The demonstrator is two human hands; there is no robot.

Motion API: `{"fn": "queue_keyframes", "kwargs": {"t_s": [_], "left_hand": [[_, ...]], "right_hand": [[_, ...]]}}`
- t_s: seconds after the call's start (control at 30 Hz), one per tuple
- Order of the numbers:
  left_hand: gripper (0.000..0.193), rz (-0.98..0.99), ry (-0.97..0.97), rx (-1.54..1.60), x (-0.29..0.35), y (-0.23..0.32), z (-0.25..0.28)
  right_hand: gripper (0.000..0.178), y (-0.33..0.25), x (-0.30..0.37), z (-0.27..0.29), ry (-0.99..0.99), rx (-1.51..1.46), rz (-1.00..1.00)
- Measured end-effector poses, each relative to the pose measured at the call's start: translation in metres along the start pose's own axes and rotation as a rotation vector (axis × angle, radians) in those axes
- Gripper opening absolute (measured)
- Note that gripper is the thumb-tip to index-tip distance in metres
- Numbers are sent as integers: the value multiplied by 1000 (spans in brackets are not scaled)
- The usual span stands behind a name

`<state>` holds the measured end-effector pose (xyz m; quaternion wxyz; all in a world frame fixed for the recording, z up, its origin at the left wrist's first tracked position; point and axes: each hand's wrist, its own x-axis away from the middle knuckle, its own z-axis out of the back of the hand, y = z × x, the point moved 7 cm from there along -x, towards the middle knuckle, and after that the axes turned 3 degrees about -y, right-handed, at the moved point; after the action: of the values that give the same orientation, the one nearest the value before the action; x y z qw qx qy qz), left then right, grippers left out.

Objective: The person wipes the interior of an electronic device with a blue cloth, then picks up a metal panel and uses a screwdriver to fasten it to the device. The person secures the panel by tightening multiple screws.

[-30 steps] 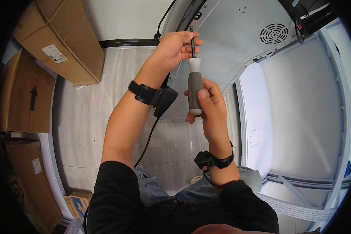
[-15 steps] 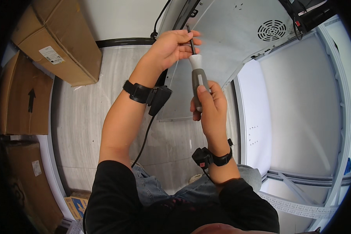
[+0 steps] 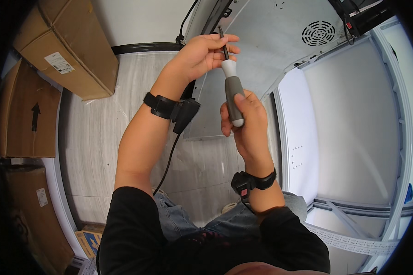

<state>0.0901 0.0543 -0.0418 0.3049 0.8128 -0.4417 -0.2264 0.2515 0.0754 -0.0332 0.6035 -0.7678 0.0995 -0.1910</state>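
Observation:
A screwdriver with a grey handle, white collar and dark shaft points away from me toward the upper edge of a pale metal panel. Round the lower handle curl the fingers of my right hand, the thumb lying along its side. My left hand pinches the shaft between thumb and forefinger, its other fingers stretched out beyond. Close to a dark edge strip of the panel is the shaft's tip; whether it sits in a screw is too small to tell. Both wrists wear black straps with small devices.
Cardboard boxes stand along the left side. On the right is a white metal frame with flat panels. A round slotted vent is cut in the metal panel, and a black cable hangs by the wall.
My right hand's grip on the handle has shifted and its wrist has turned. The handle's rounded end now shows. My left hand keeps its pinch on the shaft.

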Motion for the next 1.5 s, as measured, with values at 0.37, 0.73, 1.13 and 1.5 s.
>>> {"fn": "queue_keyframes", "kwargs": {"t_s": [0.37,0.73,1.13,1.5], "left_hand": [[18,11,102,-202,-8,-7,25],[31,-62,61,-64,-3,2,22],[33,-56,95,-45,-3,-3,21],[15,-55,-32,-32,-11,-16,-3]], "right_hand": [[30,-4,1,-1,74,416,128],[47,1,-4,-15,-209,-26,-75],[37,-2,7,-20,-191,7,-77],[36,-47,-2,53,-163,290,-156]]}}
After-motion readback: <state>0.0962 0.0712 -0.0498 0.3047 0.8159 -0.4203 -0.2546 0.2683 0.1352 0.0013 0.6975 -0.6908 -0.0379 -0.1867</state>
